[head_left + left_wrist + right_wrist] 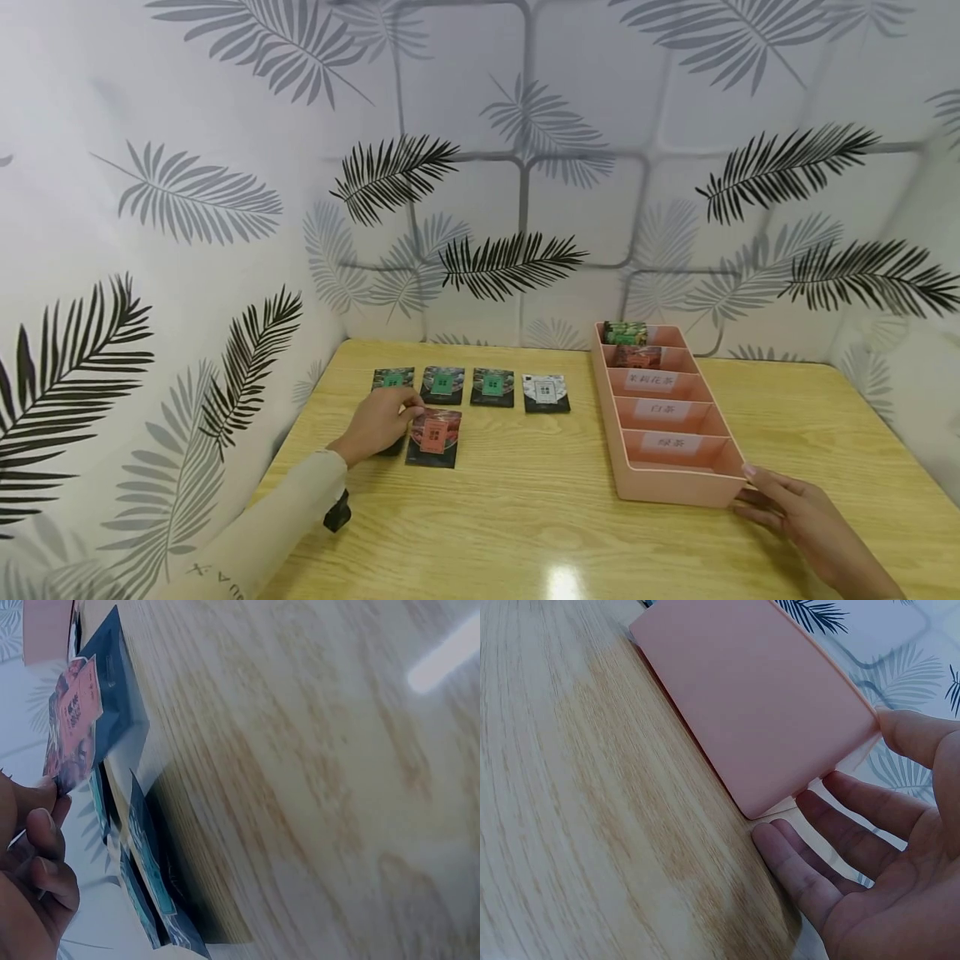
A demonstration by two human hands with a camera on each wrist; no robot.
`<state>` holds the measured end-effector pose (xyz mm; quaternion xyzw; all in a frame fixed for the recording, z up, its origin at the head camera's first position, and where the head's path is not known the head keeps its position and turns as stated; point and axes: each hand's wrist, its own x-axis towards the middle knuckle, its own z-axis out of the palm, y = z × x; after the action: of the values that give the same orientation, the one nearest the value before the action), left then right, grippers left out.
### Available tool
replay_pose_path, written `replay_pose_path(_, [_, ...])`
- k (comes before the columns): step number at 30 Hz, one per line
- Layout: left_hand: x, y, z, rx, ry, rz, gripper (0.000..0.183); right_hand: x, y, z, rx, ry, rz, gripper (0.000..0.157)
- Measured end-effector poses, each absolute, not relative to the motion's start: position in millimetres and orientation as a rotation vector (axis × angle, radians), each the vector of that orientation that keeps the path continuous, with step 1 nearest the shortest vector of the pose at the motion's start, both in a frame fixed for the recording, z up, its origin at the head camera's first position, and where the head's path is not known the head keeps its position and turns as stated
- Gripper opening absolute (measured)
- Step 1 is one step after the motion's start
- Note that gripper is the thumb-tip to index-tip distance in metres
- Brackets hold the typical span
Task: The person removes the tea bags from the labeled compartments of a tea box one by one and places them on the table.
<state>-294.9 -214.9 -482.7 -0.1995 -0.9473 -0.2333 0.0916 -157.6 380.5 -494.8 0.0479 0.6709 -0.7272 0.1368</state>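
My left hand (378, 423) pinches the upper left corner of a tea packet (433, 439) with a red label. In the left wrist view this packet tilts up from the wood, held between thumb and fingertip. Another dark packet (392, 448) lies beneath the left hand, mostly covered by it. At the right, my right hand (813, 521) grips the near right corner of a pink divided box (678, 487), thumb on the rim and fingers against the side. Inside the box, a green packet (626, 334) fills the farthest compartment and a red packet (637, 357) the one before it.
Behind the left hand a row holds three green-label packets (492, 388) and one white packet (546, 393). White labels with Chinese characters (662, 408) mark the box's nearer compartments. A leaf-patterned wall (480, 208) borders the wooden table (525, 517).
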Motion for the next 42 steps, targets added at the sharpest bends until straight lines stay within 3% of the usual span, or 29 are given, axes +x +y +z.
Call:
replay_pose_path(9, [-296, -213, -486, -0.561, -2.839, -0.689, 0.006, -157, 380, -495, 0.213, 2.018, -2.054, 0.029])
replay_pose_path(42, [-307, -213, -491, -0.451, -2.855, -0.635, 0.006, -158, 384, -497, 0.064, 1.956, -2.131, 0.032])
